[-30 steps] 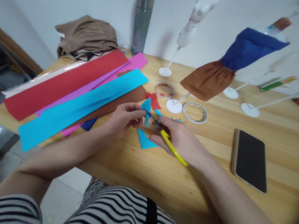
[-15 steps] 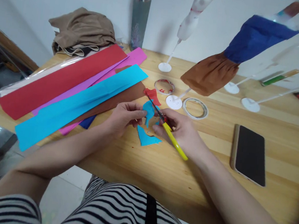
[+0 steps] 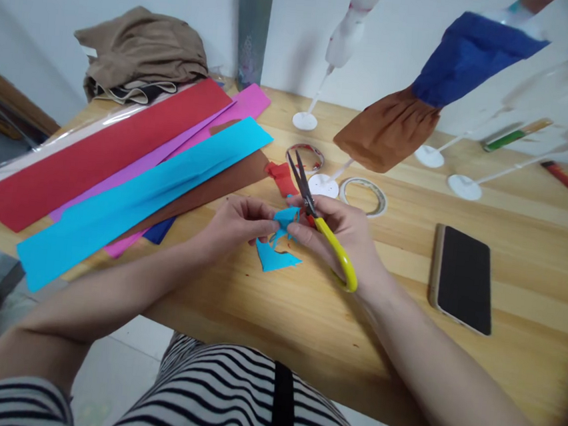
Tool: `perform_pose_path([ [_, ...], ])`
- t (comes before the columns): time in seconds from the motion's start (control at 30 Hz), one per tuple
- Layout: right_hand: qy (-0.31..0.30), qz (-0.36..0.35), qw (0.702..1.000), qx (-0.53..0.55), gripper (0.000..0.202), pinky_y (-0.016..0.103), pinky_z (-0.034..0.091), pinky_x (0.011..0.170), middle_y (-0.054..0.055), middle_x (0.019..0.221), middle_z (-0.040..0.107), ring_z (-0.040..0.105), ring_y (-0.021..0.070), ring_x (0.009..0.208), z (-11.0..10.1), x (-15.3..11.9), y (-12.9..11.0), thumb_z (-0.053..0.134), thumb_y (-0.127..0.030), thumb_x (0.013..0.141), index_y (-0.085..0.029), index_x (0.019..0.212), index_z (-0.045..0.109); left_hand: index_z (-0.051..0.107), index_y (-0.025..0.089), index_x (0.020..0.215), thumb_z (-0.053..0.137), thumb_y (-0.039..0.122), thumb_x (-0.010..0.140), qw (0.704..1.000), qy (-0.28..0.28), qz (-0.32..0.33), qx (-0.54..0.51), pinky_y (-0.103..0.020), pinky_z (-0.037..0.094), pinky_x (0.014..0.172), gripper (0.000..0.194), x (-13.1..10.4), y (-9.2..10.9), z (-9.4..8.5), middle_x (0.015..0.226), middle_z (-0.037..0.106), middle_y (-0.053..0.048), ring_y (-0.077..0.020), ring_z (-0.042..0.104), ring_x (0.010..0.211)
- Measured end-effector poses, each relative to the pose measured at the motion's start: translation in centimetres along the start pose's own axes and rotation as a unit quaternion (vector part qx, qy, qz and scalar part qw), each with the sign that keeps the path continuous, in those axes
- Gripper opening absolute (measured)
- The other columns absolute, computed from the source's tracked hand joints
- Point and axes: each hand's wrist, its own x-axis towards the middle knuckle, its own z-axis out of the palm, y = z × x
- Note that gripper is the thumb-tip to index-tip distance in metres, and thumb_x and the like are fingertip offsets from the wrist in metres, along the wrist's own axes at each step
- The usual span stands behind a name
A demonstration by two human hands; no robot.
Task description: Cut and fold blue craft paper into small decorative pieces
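Note:
My left hand point(image 3: 235, 225) pinches a small cut piece of light blue paper point(image 3: 283, 218) just above the wooden table point(image 3: 404, 318). My right hand point(image 3: 347, 236) grips yellow-handled scissors point(image 3: 320, 223), blades slightly apart and pointing up and away from me, and its fingertips also touch the blue piece. A larger blue paper scrap point(image 3: 272, 257) lies on the table right under both hands. A red scrap point(image 3: 281, 176) lies just beyond the blade tips.
Long red point(image 3: 104, 149), pink point(image 3: 244, 105), blue point(image 3: 135, 195) and brown paper sheets lie at left. Two tape rolls point(image 3: 363, 195), doll-stand bases, a dressed doll in brown and blue point(image 3: 414, 112), a phone point(image 3: 463, 278), a steel flask point(image 3: 253, 22) and folded tan cloth point(image 3: 139, 52) surround them.
The scissors left the blue piece and swung upright, blades now pointing away. My right fingertips joined my left hand on the blue piece. The camera view shifted slightly.

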Motion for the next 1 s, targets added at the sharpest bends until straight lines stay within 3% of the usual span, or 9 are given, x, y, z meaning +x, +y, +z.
perform_pose_path([
  [0.2, 0.007, -0.006, 1.0, -0.005, 0.028, 0.028, 0.04, 0.054, -0.007, 0.061, 0.053, 0.044, 0.0112, 0.053, 0.57, -0.51, -0.39, 0.089, -0.043, 0.078, -0.025, 0.079, 0.067, 0.073, 0.018, 0.064, 0.087, 0.024, 0.071, 1.0, 0.008, 0.013, 0.011, -0.024, 0.04, 0.053, 0.016, -0.19, 0.01, 0.33, 0.057, 0.066, 0.001, -0.0105, 0.056, 0.052],
  [0.4, 0.021, -0.008, 1.0, 0.008, 0.03, 0.028, 0.033, 0.048, -0.007, 0.059, 0.052, 0.041, 0.0108, 0.05, 0.46, -0.65, 0.23, 0.086, -0.047, 0.081, -0.025, 0.079, 0.066, 0.076, 0.017, 0.07, 0.093, 0.032, 0.064, 0.999, -0.038, -0.012, -0.005, -0.023, 0.042, 0.052, 0.023, -0.17, 0.13, 0.23, 0.059, 0.069, -0.001, -0.0118, 0.06, 0.054],
  [0.6, 0.022, 0.038, 0.999, 0.017, 0.034, 0.029, 0.032, 0.043, -0.01, 0.048, 0.046, 0.04, 0.0115, 0.04, 0.4, -0.61, -0.32, 0.086, -0.052, 0.078, -0.028, 0.08, 0.062, 0.076, 0.017, 0.071, 0.094, 0.035, 0.061, 0.997, -0.062, -0.036, -0.001, -0.022, 0.043, 0.051, 0.028, 0.03, 0.25, 0.15, 0.06, 0.071, -0.001, -0.0123, 0.062, 0.053],
  [1.0, 0.012, 0.011, 1.0, 0.016, 0.032, 0.028, 0.034, 0.049, -0.009, 0.058, 0.049, 0.042, 0.0106, 0.05, 0.73, -0.74, -0.72, 0.087, -0.047, 0.079, -0.024, 0.084, 0.066, 0.068, 0.019, 0.061, 0.087, 0.033, 0.065, 0.999, -0.025, -0.023, -0.029, -0.022, 0.037, 0.048, 0.024, 0.0, 0.15, 0.38, 0.052, 0.062, 0.001, -0.0097, 0.053, 0.047],
])
